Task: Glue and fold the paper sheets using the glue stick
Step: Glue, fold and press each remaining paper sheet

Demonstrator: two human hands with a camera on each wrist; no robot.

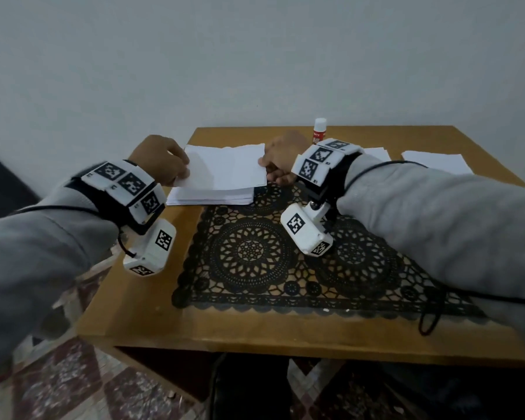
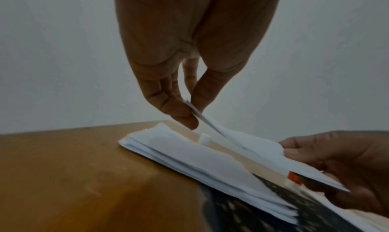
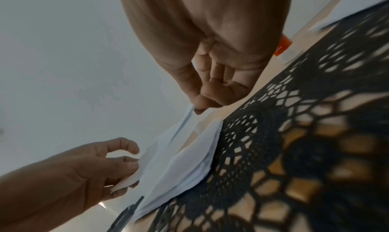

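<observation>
Top paper sheet (image 1: 225, 168) pinched at opposite short edges by left hand (image 1: 161, 160) and right hand (image 1: 281, 160), spanning between them above the paper stack (image 1: 212, 197); glue stick (image 1: 319, 130) upright just beyond the right.

Grey sleeves (image 1: 437, 213), white tag-marked wristbands (image 1: 125, 184) (black cables trailing).

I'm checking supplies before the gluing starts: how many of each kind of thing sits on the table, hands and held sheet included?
Glue stick: 1
Stack of paper: 1
Lifted sheet, pinched by left hand and right hand: 1
Loose paper lots at the right: 2
Black lace mat: 1
Hands: 2
Total: 8
</observation>
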